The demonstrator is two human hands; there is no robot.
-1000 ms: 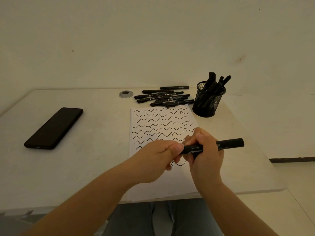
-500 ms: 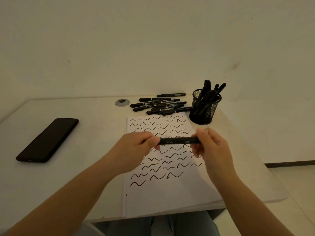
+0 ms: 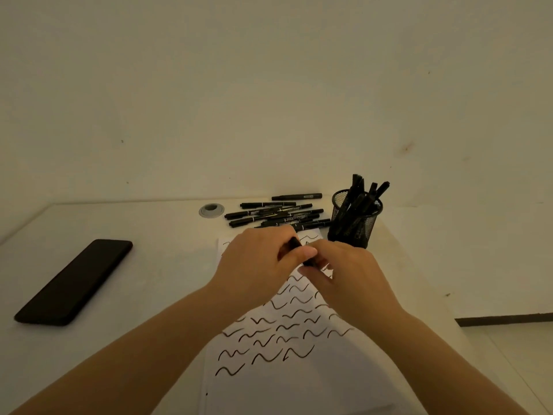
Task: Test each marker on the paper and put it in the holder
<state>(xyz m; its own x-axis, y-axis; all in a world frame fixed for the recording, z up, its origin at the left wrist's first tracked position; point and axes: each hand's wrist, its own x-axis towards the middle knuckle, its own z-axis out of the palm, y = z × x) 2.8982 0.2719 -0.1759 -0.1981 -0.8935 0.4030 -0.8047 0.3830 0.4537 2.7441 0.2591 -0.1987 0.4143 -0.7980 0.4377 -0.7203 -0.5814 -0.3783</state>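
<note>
A black marker [image 3: 296, 244] is pinched between both hands above the upper part of the white paper [image 3: 287, 381]; most of its barrel is hidden by fingers. My left hand [image 3: 257, 265] and my right hand [image 3: 353, 274] touch each other around it. The paper carries several rows of black wavy test strokes. Behind it lies a pile of several black markers [image 3: 278, 215] on the table. To the right stands the black mesh holder [image 3: 354, 224] with several markers upright in it.
A black phone [image 3: 74, 281] lies on the left of the pale table [image 3: 134, 265]. A round grey cable grommet [image 3: 211, 210] sits near the back edge. A wall rises right behind the table; the table's right edge drops to the floor.
Both hands moved the marker away from me, from the paper's lower part to its upper part near the holder. The hands have closed together over the marker, which showed its full length before.
</note>
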